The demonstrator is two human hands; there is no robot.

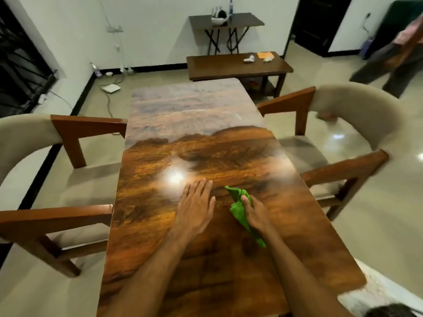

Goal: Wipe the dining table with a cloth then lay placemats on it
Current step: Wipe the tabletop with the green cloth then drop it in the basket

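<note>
The long glossy wooden dining table (160,236) runs away from me, its far half pale with reflected light. My left hand (194,207) lies flat on the tabletop near the middle, fingers straight and together. Just to its right, my right hand (254,213) grips a bunched green cloth (238,208) against the table surface. The cloth sticks out past my fingertips and trails back under my palm. No placemats are in view.
Cushioned wooden armchairs stand on the left (75,143) and right (343,124) of the table. Beyond the far end sits a low wooden bench table (217,67) with small items, and a folding side table (247,19) by the wall. A person (398,58) walks at the upper right.
</note>
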